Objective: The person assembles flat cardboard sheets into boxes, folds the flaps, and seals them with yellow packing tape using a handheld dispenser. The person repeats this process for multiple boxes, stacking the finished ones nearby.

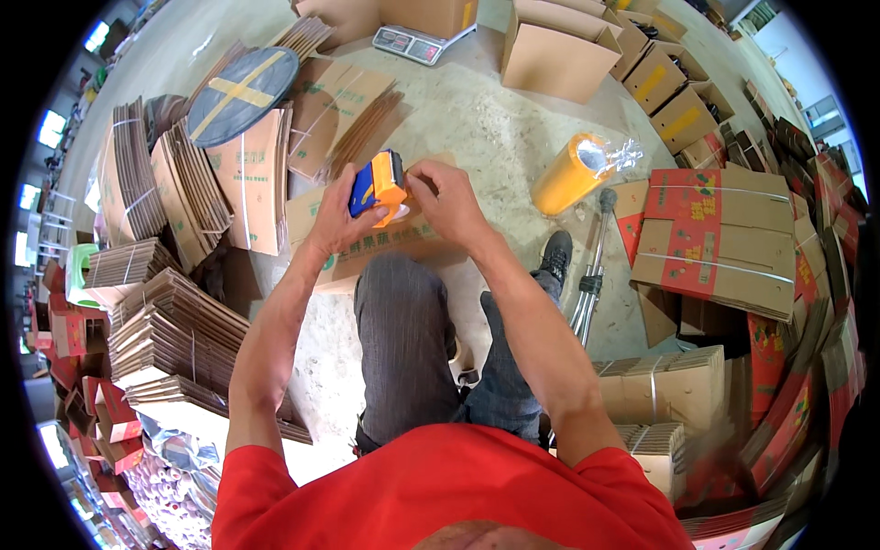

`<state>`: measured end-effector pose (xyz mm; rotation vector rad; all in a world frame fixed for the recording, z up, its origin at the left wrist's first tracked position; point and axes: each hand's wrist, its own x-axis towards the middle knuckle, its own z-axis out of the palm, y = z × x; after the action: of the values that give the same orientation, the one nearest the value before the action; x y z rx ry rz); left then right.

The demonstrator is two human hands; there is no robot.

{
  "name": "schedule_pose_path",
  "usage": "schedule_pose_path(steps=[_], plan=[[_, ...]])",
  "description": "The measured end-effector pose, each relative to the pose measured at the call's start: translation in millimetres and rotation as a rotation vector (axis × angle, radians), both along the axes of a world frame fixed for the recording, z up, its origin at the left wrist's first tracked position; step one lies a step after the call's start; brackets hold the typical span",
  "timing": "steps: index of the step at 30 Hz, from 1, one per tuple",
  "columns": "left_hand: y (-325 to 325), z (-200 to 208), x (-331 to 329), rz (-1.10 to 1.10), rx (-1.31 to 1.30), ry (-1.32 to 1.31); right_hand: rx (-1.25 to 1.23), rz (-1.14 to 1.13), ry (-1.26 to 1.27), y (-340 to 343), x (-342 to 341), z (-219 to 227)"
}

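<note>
My left hand (337, 218) is wrapped round a blue and orange tape dispenser (378, 185), held above a brown cardboard carton (367, 259) with green print. Just to the right of the dispenser, my right hand (445, 197) has its fingers curled and pinched together at the dispenser's side. Whatever the right fingertips grip is too small to make out. Part of the carton lies hidden behind my hands and my bent knee.
Strapped stacks of flattened cartons (247, 188) stand on the left, one topped by a dark round lid (243, 96). A yellow tape roll (570, 176) and a metal tripod (591, 275) are on the right. Open boxes (559, 55) and a scale (417, 41) stand ahead.
</note>
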<state>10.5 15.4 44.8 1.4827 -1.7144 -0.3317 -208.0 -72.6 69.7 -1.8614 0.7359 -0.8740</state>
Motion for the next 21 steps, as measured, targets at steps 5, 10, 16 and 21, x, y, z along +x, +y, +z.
schedule_pose_path(steps=[5, 10, 16, 21], plan=[[1.5, 0.2, 7.9, -0.096, 0.077, 0.082, -0.133, 0.109, -0.002, -2.0, -9.6, 5.7], [2.3, 18.8, 4.7, -0.192, 0.135, 0.08, -0.353, 0.175, 0.003, -4.6, -18.5, 12.7], [-2.7, 30.7, 1.5, -0.248, 0.179, 0.033, -0.094, 0.079, -0.091, -3.2, -21.7, 5.1], [-11.0, 30.3, -4.8, -0.276, 0.149, 0.025, 0.265, 0.034, -0.078, -18.0, -23.7, -1.6]])
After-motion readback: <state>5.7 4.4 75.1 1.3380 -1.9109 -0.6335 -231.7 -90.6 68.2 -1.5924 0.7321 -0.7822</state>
